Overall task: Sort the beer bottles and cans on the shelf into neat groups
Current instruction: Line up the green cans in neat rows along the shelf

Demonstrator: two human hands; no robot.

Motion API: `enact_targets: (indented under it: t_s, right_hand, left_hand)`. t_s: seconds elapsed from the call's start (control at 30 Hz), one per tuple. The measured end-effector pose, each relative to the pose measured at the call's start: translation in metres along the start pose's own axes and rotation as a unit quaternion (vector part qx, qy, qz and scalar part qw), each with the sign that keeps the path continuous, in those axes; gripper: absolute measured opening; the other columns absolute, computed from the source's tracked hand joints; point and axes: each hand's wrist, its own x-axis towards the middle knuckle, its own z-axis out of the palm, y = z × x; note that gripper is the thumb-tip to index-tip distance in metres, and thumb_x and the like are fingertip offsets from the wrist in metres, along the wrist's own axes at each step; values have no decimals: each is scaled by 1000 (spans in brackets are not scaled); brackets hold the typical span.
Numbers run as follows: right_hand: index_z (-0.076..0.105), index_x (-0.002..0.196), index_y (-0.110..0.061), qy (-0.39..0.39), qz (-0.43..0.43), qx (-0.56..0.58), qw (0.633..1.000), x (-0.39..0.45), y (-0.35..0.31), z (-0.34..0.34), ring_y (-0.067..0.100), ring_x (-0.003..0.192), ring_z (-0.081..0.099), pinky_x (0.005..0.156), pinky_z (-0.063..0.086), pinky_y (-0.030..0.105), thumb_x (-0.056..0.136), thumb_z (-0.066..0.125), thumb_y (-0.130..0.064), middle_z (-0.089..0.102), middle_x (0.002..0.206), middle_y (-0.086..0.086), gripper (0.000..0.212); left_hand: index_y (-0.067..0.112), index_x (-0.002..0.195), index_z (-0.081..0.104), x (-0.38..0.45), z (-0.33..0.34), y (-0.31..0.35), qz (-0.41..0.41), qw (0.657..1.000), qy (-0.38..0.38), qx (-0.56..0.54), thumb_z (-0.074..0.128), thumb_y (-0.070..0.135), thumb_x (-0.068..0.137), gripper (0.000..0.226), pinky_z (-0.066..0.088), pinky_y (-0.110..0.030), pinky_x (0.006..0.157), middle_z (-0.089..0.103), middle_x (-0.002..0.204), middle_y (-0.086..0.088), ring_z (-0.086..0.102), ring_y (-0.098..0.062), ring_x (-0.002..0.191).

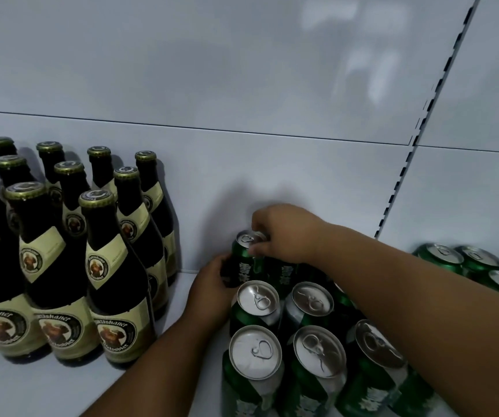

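right hand (284,233) pinches can (243,260) top | left hand (212,284) grips its side

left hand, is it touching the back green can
Touching. The head view shows the left hand curled round the side of the back can, while the right hand grips its top.

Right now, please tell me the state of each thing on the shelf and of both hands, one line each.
Back can: upright, sealed, held by both hands.
Left hand: grips the back can's side.
Right hand: pinches the back can's top rim.
Front cans: upright, sealed, grouped close together.
Right cans: sealed, apart from the group.
Bottles: upright, capped, in rows at left.
Shelf: white, holds all.
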Motion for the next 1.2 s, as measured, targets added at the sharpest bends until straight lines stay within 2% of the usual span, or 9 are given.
enact_targets:
  t_s: [0.17,0.3,0.43,0.77,0.87,0.93,1.07,1.13,1.2]
  right_hand:
    - [60,97,-16,-18,-4,19,1000,5,-4,7,22,90,55,71,43,31,82,74,-37,62,97,3,30]
    - [60,89,-17,-13,-13,13,1000,4,-4,6,22,94,56,78,46,33,82,74,-29,60,101,6,19]
    - [55,79,-23,-17,-1,32,999,5,-3,8,20,90,56,74,45,30,80,75,-24,63,97,3,19]
    - [57,80,-21,2,9,38,999,-2,-3,12,21,88,57,74,44,31,82,73,-23,62,96,3,16]
    - [64,93,-18,26,7,26,999,-9,-6,4,20,93,58,76,43,29,84,70,-25,61,101,2,13]
    - [66,100,-19,37,-1,62,997,-21,-11,-7,12,90,57,74,42,26,85,70,-31,59,96,-8,20]
    - [67,100,-27,-122,-14,151,981,-51,-31,-30,-10,68,56,64,43,10,80,76,-43,61,78,-19,28]
    - [64,103,-31,-179,-12,127,975,-58,-37,-32,-6,68,59,72,51,22,76,78,-48,65,83,-16,35]
    - [62,104,-33,-192,-3,113,975,-59,-38,-29,-1,71,63,79,54,34,73,80,-49,68,85,-12,40]
  left_hand:
    - [39,106,61,0,3,-3,-6,1000,16,-12,86,28,68,47,57,-34,87,72,100,15,69,-2,92]
    - [46,100,60,-1,6,1,-2,999,28,-24,73,54,54,48,56,-38,88,71,100,15,68,-4,94]
    - [42,99,60,-1,7,4,4,999,33,-30,66,60,52,51,55,-44,88,71,99,13,67,-8,93]
    - [44,98,57,1,5,3,13,1000,20,1,70,55,57,45,56,-39,87,70,104,11,67,-8,95]
    - [40,99,57,2,4,1,21,1000,18,9,80,43,65,41,54,-30,82,69,101,12,66,-6,94]
    - [36,106,56,2,4,-2,21,1000,17,-1,85,35,69,47,53,-27,81,68,105,11,65,-4,94]
    - [32,97,54,-4,1,-5,18,998,64,-21,74,14,81,31,52,-31,78,66,98,4,63,-10,89]
    - [30,92,58,-8,0,-5,19,998,59,-23,70,10,82,24,53,-33,76,68,91,4,64,-13,86]
    - [27,91,62,-9,0,-5,12,998,44,-36,67,7,84,21,54,-34,76,69,88,4,66,-15,85]
